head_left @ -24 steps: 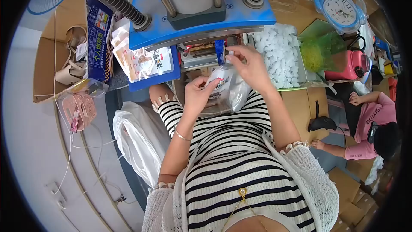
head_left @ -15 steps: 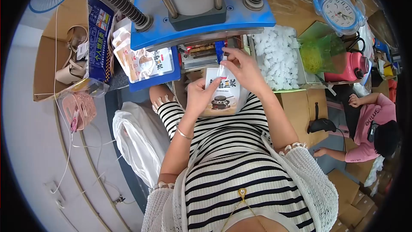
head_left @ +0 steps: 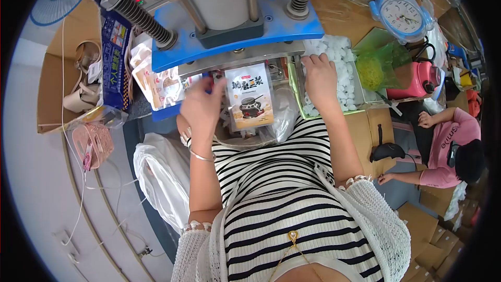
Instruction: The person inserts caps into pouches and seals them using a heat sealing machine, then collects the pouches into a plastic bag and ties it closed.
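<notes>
A printed stand-up pouch [head_left: 251, 99] with a pot drawn on it lies face up below the press, free of both hands. Left of it, my left hand [head_left: 202, 107] is smeared by motion close to a stack of similar pouches [head_left: 159, 81]; its finger state cannot be told. My right hand [head_left: 320, 81] reaches over the near-left part of a bin of small white plastic pieces [head_left: 344, 70]. Its fingers are curled down, and the fingertips are hidden, so what they hold does not show.
The blue press plate [head_left: 237, 26] spans above the work spot. Around it stand a cardboard box [head_left: 57, 83], a blue alarm clock [head_left: 401, 13] and a pink bottle [head_left: 417, 81]. A co-worker in a pink shirt [head_left: 451, 146] sits at the right.
Both hands have let go of the pouch, which now lies below the press. My left hand has moved left, my right hand right to the bin. The whole view has shifted slightly.
</notes>
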The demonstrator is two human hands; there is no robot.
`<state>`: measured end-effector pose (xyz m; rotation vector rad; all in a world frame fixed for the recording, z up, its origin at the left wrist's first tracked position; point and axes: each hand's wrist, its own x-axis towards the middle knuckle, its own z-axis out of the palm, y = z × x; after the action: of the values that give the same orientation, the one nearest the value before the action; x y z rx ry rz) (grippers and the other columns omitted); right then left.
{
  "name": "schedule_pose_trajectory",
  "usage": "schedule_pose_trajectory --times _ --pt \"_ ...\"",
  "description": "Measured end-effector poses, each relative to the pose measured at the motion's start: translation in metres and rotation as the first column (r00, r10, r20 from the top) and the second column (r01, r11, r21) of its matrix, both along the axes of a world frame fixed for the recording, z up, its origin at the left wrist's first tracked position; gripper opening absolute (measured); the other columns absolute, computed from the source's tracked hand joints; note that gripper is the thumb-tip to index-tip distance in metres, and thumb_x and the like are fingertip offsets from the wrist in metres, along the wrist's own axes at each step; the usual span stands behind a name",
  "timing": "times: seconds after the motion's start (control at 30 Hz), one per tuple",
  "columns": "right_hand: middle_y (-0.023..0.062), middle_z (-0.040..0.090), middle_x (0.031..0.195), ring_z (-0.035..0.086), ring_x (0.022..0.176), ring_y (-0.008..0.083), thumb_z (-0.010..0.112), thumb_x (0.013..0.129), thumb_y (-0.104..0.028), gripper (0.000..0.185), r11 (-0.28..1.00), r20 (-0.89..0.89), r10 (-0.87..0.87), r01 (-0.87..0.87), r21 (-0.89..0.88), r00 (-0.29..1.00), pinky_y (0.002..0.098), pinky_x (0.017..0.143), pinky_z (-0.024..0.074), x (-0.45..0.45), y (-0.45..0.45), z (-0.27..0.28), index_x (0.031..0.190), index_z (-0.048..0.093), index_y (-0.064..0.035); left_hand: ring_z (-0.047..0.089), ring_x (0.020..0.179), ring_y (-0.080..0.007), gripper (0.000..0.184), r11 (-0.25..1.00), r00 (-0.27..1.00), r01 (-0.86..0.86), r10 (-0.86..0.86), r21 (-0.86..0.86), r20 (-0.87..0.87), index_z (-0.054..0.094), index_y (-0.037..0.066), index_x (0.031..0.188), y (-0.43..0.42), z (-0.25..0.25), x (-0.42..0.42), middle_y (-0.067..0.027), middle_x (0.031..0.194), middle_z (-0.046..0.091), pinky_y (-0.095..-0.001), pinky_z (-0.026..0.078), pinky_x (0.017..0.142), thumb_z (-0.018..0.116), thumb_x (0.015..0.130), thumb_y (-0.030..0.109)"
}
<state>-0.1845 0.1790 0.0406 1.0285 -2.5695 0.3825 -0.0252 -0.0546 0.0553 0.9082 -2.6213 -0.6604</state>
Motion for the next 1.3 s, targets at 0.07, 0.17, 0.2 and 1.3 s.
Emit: schedule_pose_trajectory --times 0.07,0.17,0.2,1.3 --pt "0.0070 0.061 0.089 0.053 0.090 0.0267 0.059 0.067 0.003 0.033 0.998 -0.022 -0.055 0.056 0.034 0.998 0.0367 0.075 0.0409 0.006 -0.009 -0.004 0.099 0.062 -0.0063 0.062 0.079 -0.0323 0.036 0.930 0.976 -0.148 0.083 -0.335 -0.200 0.068 0.003 0.104 -0.004 -0.001 0.016 -0.0121 0.095 0.068 -0.0399 0.049 0.073 0.070 0.082 0.032" --pt "0.0071 0.060 0.090 0.053 0.091 0.0270 0.058 0.069 0.002 0.034 0.996 -0.033 -0.036 0.039 0.082 0.999 0.0364 0.075 0.0405 0.009 -0.005 -0.003 0.101 0.061 -0.0056 0.059 0.091 -0.0306 0.032 0.735 0.986 -0.052 -0.072 -0.676 -0.153 0.067 0.009 0.107 -0.009 -0.037 0.034 -0.0098 0.104 0.065 -0.0418 0.045 0.086 0.069 0.081 0.026" --pt "0.0071 0.060 0.090 0.053 0.092 0.0272 0.058 0.069 0.001 0.034 0.992 -0.036 -0.031 0.035 0.119 0.999 0.0363 0.076 0.0403 0.010 -0.002 -0.003 0.102 0.060 -0.0053 0.059 0.091 -0.0306 0.032 0.732 0.986 -0.050 -0.070 -0.680 -0.149 0.067 0.009 0.107 -0.007 -0.038 0.041 -0.0098 0.104 0.065 -0.0418 0.045 0.086 0.069 0.081 0.026" --pt "0.0030 0.060 0.093 0.058 0.083 0.0132 0.060 0.090 -0.010 0.014 0.654 0.700 0.564 0.282 -0.702 0.437 0.0297 0.069 0.0503 0.043 -0.017 0.031 0.102 0.060 -0.0023 0.058 0.071 -0.0213 0.011 0.993 0.937 0.110 -0.088 0.046 -0.339 0.069 0.002 0.089 0.031 0.004 0.053 -0.0071 0.081 0.066 -0.0310 0.046 0.067 0.070 0.080 0.008"
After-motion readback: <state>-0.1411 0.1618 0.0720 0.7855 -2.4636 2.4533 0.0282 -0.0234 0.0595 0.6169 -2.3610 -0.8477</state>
